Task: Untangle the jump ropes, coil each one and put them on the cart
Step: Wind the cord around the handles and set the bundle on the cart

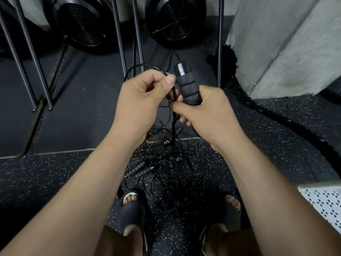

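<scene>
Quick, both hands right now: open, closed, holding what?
Left hand: closed, pinching the thin black cord.
Right hand: closed around the foam handle.

- One black ribbed foam handle (186, 85) is held upright in the right hand (208, 115).
- A thin black cord (144, 66) is pinched in the left hand (140, 100).
- The other jump ropes (156, 169) are left tangled on the floor (55, 178).

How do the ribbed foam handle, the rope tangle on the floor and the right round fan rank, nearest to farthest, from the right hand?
1. The ribbed foam handle: gripped in the right hand itself.
2. The rope tangle: on the floor below, between the feet.
3. The right round fan: far ahead, at the top of the view.
</scene>
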The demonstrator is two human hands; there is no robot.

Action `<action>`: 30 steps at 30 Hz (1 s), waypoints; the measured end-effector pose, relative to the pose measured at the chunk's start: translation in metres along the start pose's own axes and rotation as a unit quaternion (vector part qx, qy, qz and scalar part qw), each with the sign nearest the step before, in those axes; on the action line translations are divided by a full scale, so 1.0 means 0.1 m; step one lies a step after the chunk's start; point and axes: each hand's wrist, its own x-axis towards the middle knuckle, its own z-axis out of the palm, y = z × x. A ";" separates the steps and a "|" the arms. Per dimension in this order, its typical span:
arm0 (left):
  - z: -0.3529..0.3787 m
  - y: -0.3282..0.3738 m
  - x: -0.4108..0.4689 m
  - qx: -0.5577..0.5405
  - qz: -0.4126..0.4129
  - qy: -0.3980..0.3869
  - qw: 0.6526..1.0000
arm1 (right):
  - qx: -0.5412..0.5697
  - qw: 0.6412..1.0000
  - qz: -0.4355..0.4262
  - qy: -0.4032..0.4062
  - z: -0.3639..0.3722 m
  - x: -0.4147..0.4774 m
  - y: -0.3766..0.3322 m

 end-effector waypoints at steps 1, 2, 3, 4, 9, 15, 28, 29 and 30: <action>-0.01 0.00 0.00 -0.004 -0.002 0.000 1.000 | -0.007 1.000 -0.005 0.004 0.01 0.00 -0.01; -0.01 -0.01 0.00 -0.006 -0.005 -0.003 1.000 | -0.012 1.000 -0.010 0.010 0.01 0.00 -0.01; -0.02 -0.01 0.00 -0.005 -0.011 -0.007 1.000 | -0.013 1.000 -0.015 0.019 0.00 0.00 -0.02; -0.02 -0.01 0.00 -0.001 -0.019 -0.012 1.000 | -0.007 0.999 -0.021 0.032 0.00 0.00 -0.04; 0.02 -0.03 -0.04 0.051 -0.035 -0.086 0.994 | 0.133 0.988 -0.010 0.072 -0.11 -0.02 -0.13; 0.02 -0.11 -0.03 0.145 -0.022 -0.142 0.979 | 0.108 0.992 -0.004 0.068 -0.10 -0.04 -0.11; 0.07 -0.23 -0.05 0.193 -0.007 -0.184 0.964 | 0.198 0.977 -0.024 0.080 -0.13 -0.05 -0.20; 0.07 -0.23 -0.05 0.202 -0.008 -0.185 0.962 | 0.207 0.974 -0.027 0.087 -0.14 -0.04 -0.21; 0.07 -0.23 -0.06 0.206 -0.009 -0.185 0.961 | 0.214 0.972 -0.035 0.094 -0.15 -0.04 -0.23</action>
